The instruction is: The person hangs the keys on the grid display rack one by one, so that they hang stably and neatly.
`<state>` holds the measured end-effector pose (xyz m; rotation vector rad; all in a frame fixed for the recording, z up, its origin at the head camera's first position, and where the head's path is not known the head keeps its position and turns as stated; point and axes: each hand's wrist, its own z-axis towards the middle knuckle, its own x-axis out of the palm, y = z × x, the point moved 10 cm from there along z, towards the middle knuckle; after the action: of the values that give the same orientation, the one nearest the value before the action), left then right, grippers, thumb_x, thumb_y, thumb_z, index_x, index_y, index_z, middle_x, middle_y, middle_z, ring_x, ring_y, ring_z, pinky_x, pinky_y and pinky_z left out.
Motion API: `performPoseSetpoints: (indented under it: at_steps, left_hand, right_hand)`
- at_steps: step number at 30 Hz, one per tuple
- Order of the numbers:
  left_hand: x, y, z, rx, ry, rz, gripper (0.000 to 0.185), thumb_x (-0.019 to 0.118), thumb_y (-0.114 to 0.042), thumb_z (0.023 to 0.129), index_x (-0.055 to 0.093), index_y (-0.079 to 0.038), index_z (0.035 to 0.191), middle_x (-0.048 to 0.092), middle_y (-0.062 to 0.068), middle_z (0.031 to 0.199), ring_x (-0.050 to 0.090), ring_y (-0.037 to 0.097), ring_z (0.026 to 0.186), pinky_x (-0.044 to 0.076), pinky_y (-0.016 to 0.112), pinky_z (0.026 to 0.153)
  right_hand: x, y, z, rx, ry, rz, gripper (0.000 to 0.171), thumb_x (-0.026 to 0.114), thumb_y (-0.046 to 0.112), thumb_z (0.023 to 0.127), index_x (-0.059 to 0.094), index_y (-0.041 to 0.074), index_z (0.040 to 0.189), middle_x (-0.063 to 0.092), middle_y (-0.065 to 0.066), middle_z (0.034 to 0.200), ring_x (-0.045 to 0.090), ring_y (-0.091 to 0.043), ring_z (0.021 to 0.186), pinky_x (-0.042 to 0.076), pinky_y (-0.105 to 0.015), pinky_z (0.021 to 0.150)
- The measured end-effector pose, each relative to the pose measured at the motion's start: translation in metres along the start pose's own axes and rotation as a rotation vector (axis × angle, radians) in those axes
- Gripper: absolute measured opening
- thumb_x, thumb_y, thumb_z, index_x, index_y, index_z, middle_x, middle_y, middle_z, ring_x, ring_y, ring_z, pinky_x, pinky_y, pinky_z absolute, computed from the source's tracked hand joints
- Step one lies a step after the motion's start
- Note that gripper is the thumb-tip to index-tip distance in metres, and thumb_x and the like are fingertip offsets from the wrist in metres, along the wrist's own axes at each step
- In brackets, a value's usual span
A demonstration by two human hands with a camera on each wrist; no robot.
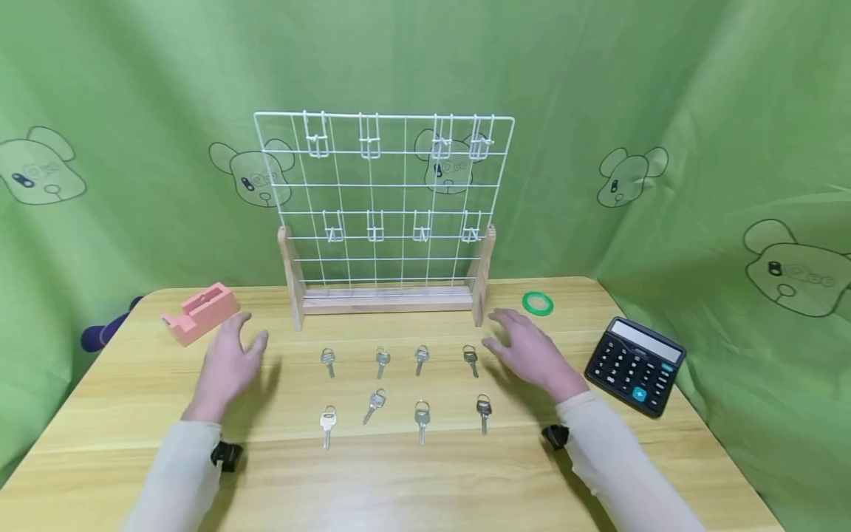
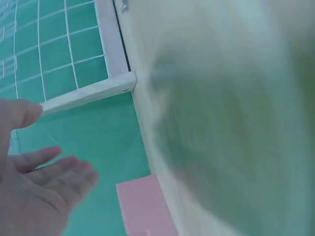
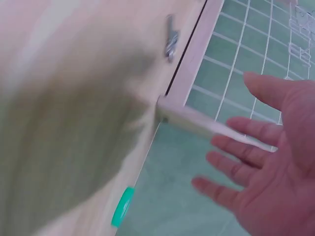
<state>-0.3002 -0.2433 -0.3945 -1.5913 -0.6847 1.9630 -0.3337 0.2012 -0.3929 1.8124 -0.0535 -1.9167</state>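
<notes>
You hold your left hand (image 1: 227, 367) and right hand (image 1: 534, 356) loosely spread, flanking eight slim metal keys (image 1: 422, 415) on the wood-grain table (image 1: 372, 488) before a white wire grid (image 1: 404, 185).

The calculator (image 1: 636, 367) bears a plus sign (image 1: 640, 394) on a blue key (image 1: 640, 397), other lettering illegible.

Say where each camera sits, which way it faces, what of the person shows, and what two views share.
Head: worn on the head, facing forward and down at the keys, rack and table; left hand, right hand and both sleeves show.
Left wrist: worn on that wrist, facing past the left hand, which shows, toward the rack and pink holder.
Right wrist: worn on that wrist, facing past the right hand, which shows, toward the rack and green ring.
Both wrist views share the rack and table.
</notes>
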Motion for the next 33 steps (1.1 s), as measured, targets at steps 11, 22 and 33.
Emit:
performPoseSetpoints:
  at_steps: [11, 22, 33]
  left_hand:
    - [-0.011, 0.003, 0.05, -0.008, -0.062, -0.385, 0.061, 0.06, -0.025, 0.1, 0.035, 0.005, 0.147, 0.038, 0.027, 0.148, 0.039, 0.041, 0.134, 0.037, 0.049, 0.111]
    - [-0.022, -0.013, 0.094, -0.041, -0.047, -0.478, 0.07, 0.065, -0.034, 0.096, 0.034, -0.005, 0.151, 0.037, 0.014, 0.153, 0.037, 0.027, 0.138, 0.034, 0.039, 0.115]
    - [-0.029, -0.032, 0.121, -0.023, -0.038, -0.55, 0.068, 0.065, -0.032, 0.095, 0.034, -0.011, 0.152, 0.037, 0.011, 0.153, 0.037, 0.024, 0.139, 0.034, 0.033, 0.114]
  right_hand:
    - [0.013, 0.069, 0.048, -0.131, 0.125, 0.248, 0.04, 0.064, 0.018, 0.096, 0.059, 0.006, 0.134, 0.06, -0.012, 0.131, 0.056, -0.032, 0.119, 0.047, -0.048, 0.104]
    - [0.047, 0.128, 0.079, -0.206, 0.24, 0.395, 0.035, 0.069, 0.008, 0.092, 0.064, 0.001, 0.126, 0.066, -0.012, 0.121, 0.062, -0.02, 0.108, 0.051, -0.035, 0.099]
    - [0.078, 0.171, 0.101, -0.249, 0.323, 0.422, 0.033, 0.068, 0.008, 0.093, 0.064, 0.0, 0.125, 0.067, -0.008, 0.119, 0.062, -0.015, 0.105, 0.051, -0.025, 0.096]
